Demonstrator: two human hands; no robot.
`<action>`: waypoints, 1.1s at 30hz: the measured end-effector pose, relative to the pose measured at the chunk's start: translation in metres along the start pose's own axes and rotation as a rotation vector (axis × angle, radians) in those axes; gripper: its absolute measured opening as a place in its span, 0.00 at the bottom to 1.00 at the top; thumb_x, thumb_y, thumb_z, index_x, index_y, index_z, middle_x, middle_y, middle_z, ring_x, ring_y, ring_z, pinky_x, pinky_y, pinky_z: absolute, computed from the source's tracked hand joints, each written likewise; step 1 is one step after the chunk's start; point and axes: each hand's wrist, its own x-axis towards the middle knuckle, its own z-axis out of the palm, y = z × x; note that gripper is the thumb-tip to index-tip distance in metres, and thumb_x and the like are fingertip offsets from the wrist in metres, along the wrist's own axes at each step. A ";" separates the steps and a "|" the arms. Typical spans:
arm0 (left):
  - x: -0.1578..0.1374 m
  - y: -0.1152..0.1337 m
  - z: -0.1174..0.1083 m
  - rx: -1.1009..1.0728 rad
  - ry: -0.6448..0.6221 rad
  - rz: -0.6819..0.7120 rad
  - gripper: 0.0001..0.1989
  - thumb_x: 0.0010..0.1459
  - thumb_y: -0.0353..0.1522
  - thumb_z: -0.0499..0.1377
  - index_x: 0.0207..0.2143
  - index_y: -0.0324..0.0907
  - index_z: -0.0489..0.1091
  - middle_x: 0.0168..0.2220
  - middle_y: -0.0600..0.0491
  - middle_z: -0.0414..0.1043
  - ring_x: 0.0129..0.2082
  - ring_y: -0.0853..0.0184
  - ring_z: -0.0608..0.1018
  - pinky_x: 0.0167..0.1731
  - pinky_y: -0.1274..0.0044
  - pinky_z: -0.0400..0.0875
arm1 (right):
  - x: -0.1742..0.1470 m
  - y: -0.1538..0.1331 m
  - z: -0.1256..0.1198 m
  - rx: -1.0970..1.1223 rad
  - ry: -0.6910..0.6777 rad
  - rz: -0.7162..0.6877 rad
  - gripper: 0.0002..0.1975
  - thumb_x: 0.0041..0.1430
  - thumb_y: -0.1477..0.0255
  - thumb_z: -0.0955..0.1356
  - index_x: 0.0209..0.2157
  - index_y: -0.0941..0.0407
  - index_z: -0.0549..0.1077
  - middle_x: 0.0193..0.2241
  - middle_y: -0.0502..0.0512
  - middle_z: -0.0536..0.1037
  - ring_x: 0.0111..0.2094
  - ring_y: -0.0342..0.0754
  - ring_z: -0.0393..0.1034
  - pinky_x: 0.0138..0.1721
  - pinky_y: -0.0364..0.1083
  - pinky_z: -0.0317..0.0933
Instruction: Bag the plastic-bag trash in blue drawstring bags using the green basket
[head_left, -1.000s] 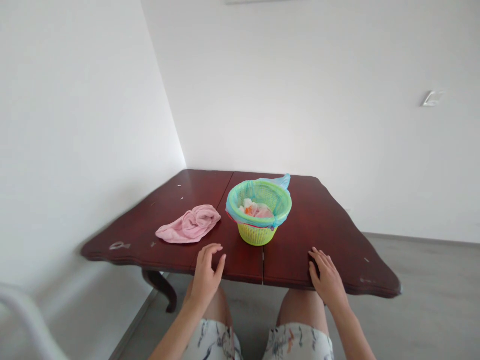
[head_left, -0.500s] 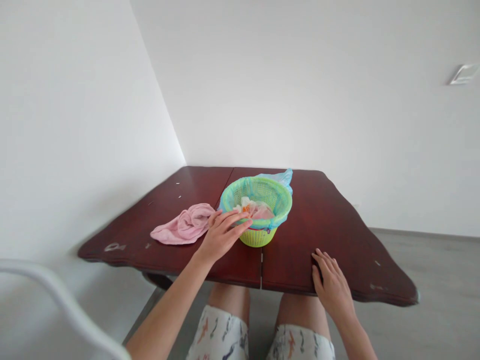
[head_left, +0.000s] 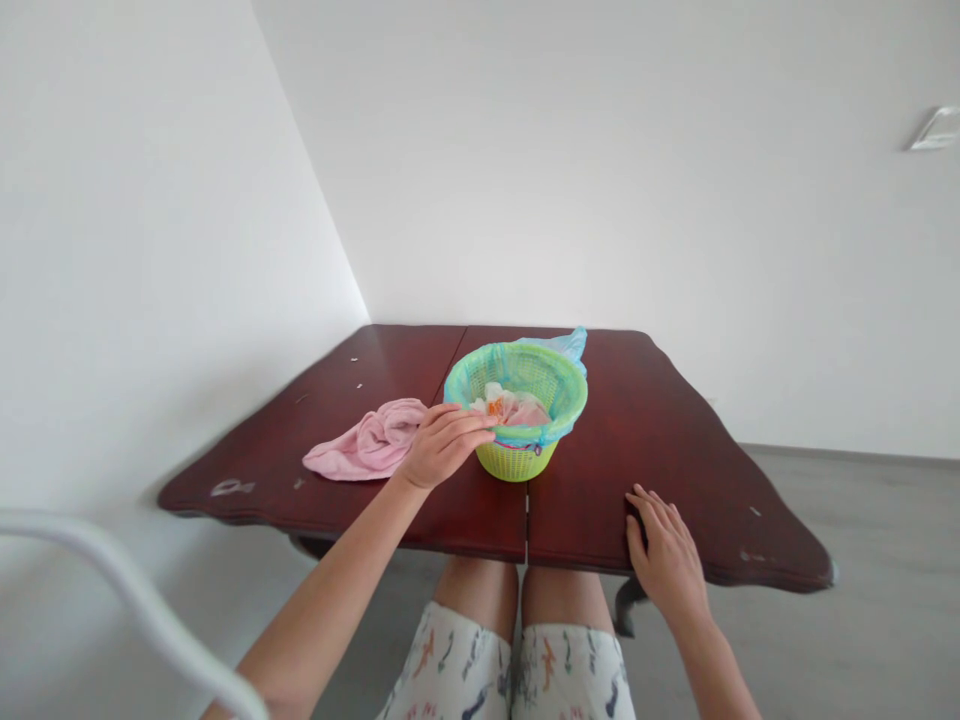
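Since the patterned shorts (head_left: pixel 570 665) and a blurry white tube (head_left: pixel 131 597) are nearest the camera, I'll start there: both get cut off by the frame, so no clue what the tube belongs to. Right hand (head_left: pixel 666 548) is just lying loose at the near edge of the dark red table (head_left: pixel 615 430), holding nothing as far as I can see. Left hand (head_left: pixel 446 443) is up at the near left rim of the green basket (head_left: pixel 511 462), fingers stretched out over it. Whether it's actually gripping the rim or only touching, can't tell, the thumb and palm side don't show.

As for progress, the basket's upright mid-table, already lined with a blue bag (head_left: pixel 574 345) folded over the rim and trailing out the back. Some whitish-pink stuff (head_left: pixel 521 410) with an orange patch sits inside, and I'd say none of it's been lifted out. The pink cloth (head_left: pixel 364 445) is outside on the left, bunched up, partly behind the left hand. Can't make out what the contents are. The wall fitting (head_left: pixel 936 130) way back is too smeared to identify.
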 end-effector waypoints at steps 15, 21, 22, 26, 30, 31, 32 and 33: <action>0.014 -0.005 -0.006 -0.296 -0.060 -0.476 0.07 0.86 0.40 0.60 0.54 0.47 0.75 0.44 0.48 0.86 0.42 0.58 0.89 0.46 0.66 0.83 | 0.101 -0.149 -0.056 0.323 0.317 -0.299 0.24 0.78 0.76 0.74 0.70 0.49 0.77 0.69 0.68 0.83 0.68 0.64 0.81 0.66 0.67 0.79; 0.030 0.008 -0.014 -0.449 -0.058 -0.449 0.04 0.88 0.36 0.58 0.57 0.49 0.72 0.54 0.45 0.89 0.54 0.57 0.90 0.56 0.62 0.82 | 0.120 -0.195 -0.026 0.211 0.532 -0.359 0.21 0.75 0.72 0.81 0.64 0.44 0.80 0.67 0.61 0.84 0.68 0.64 0.82 0.72 0.69 0.74; 0.032 0.012 -0.015 -0.462 -0.052 -0.429 0.04 0.88 0.36 0.58 0.56 0.49 0.72 0.56 0.45 0.89 0.56 0.56 0.90 0.59 0.61 0.82 | 0.119 -0.198 -0.022 0.216 0.540 -0.367 0.21 0.75 0.72 0.81 0.63 0.42 0.80 0.66 0.60 0.85 0.67 0.63 0.83 0.71 0.68 0.74; 0.032 0.024 -0.012 -0.463 -0.055 -0.423 0.04 0.88 0.37 0.58 0.55 0.49 0.72 0.55 0.45 0.90 0.56 0.55 0.89 0.61 0.57 0.79 | 0.113 -0.213 -0.009 0.262 0.560 -0.385 0.25 0.72 0.73 0.83 0.64 0.38 0.82 0.64 0.55 0.86 0.63 0.62 0.84 0.67 0.65 0.74; 0.027 0.030 -0.006 -0.509 -0.028 -0.492 0.08 0.89 0.41 0.57 0.53 0.49 0.71 0.54 0.44 0.90 0.54 0.54 0.89 0.59 0.57 0.79 | 0.110 -0.228 0.002 0.247 0.605 -0.335 0.23 0.71 0.73 0.84 0.62 0.38 0.83 0.63 0.54 0.87 0.62 0.61 0.83 0.66 0.64 0.72; 0.026 0.030 -0.005 -0.541 -0.013 -0.513 0.08 0.89 0.41 0.57 0.53 0.49 0.70 0.54 0.43 0.90 0.54 0.55 0.89 0.58 0.58 0.80 | 0.110 -0.230 0.003 0.247 0.613 -0.328 0.23 0.72 0.73 0.83 0.61 0.39 0.84 0.62 0.54 0.87 0.61 0.60 0.83 0.65 0.63 0.73; 0.026 0.031 -0.004 -0.578 -0.001 -0.531 0.08 0.89 0.41 0.56 0.53 0.49 0.70 0.54 0.43 0.89 0.53 0.55 0.89 0.57 0.59 0.80 | 0.111 -0.231 0.004 0.261 0.618 -0.326 0.22 0.72 0.75 0.82 0.60 0.39 0.84 0.61 0.55 0.87 0.61 0.60 0.83 0.64 0.63 0.73; 0.025 0.030 -0.003 -0.613 0.008 -0.547 0.08 0.89 0.41 0.56 0.54 0.49 0.69 0.53 0.43 0.89 0.53 0.56 0.89 0.55 0.60 0.81 | 0.112 -0.231 0.004 0.292 0.620 -0.329 0.22 0.73 0.77 0.81 0.60 0.39 0.84 0.59 0.55 0.87 0.61 0.60 0.83 0.63 0.62 0.74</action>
